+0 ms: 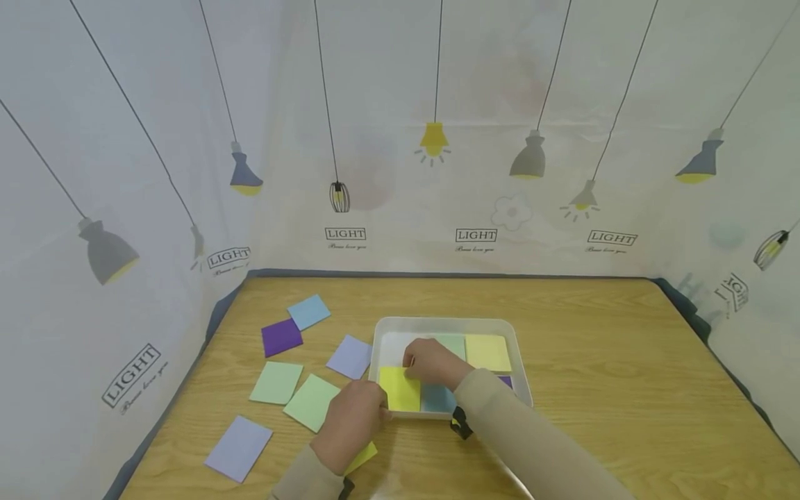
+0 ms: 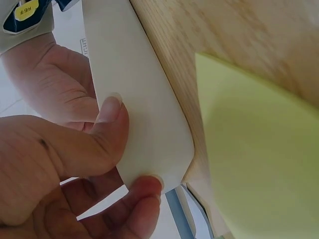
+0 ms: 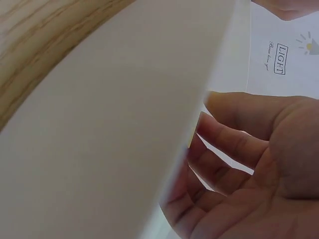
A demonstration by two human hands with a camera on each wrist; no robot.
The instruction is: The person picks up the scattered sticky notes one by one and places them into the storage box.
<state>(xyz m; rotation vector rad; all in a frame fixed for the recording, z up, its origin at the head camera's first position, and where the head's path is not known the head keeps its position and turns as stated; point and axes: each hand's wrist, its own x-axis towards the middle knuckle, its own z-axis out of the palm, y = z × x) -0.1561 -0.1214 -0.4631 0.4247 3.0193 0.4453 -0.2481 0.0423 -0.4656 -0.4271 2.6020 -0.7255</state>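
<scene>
Bright yellow paper square (image 1: 398, 392), one: in the near left corner of the white tray (image 1: 446, 322), just beside a blue paper square (image 1: 437, 398); whether it lies fully flat is unclear. Handling, as judged: very light, thin, flexible, easily creased; best taken by an edge or corner in a gentle pinch, on the side away from the tray wall. Right hand (image 1: 435, 362): fingers bent at the square's far right corner, thumb and forefinger tips apart in the right wrist view; whether any of them pinch the paper cannot be told. Left hand (image 1: 353, 420): thumb and fingers clamped on the tray's near left corner. Tray: apparently stiff plastic, smooth, light enough to slide if unsteadied; sound hold at rim or corner. Obscured: a purple paper square (image 1: 506, 380) in the tray, mostly behind the right sleeve (image 1: 531, 423); a pale green paper square (image 1: 454, 345), partly behind the right hand; a second yellow paper square (image 1: 364, 457) on the surface (image 1: 625, 347), largely under the left arm. In the right wrist view the tray wall fills much of the frame and conceals the contents.
</scene>
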